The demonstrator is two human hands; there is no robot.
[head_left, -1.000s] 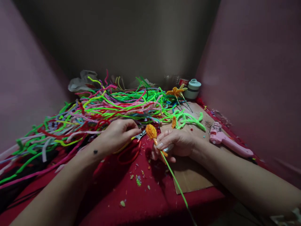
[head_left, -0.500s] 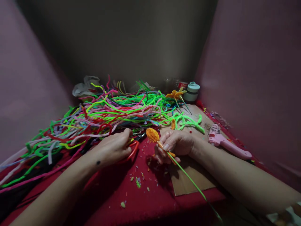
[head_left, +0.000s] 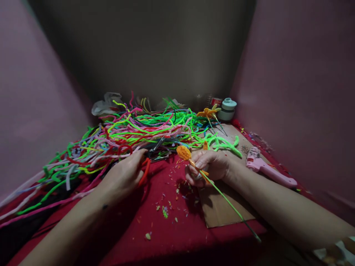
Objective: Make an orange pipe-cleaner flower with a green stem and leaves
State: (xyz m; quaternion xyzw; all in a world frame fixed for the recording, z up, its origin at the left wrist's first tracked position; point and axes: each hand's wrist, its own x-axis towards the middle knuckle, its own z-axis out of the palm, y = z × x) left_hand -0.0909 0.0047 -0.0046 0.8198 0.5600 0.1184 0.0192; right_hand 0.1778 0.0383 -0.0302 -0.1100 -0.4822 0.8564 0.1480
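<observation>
My left hand [head_left: 123, 171] is closed on scissors with red handles [head_left: 145, 171]; their dark blades point away, toward the near edge of the pipe cleaner pile [head_left: 155, 129]. In my right hand [head_left: 209, 164], the fingers pinch a pipe cleaner flower whose fuzzy orange head [head_left: 183, 152] points up and left. Its green stem [head_left: 229, 205] slants down to the right, past the table's front edge. Short orange ends stick out by the fingers, at the top of the stem. A small orange piece [head_left: 205, 145] stands just behind my right hand.
A cardboard sheet [head_left: 222, 216] lies under my right forearm on the red cloth [head_left: 155, 244]. To the right is a pink glue gun [head_left: 270, 173]. Finished-looking orange flowers [head_left: 208, 112], a pale green bottle [head_left: 227, 109] and a plastic bag [head_left: 107, 105] sit at the back. Coloured scraps [head_left: 165, 212] litter the cloth.
My left hand has shifted left with the scissors, away from the flower, and their blades now point more toward the pile. My right hand and the flower have barely moved.
</observation>
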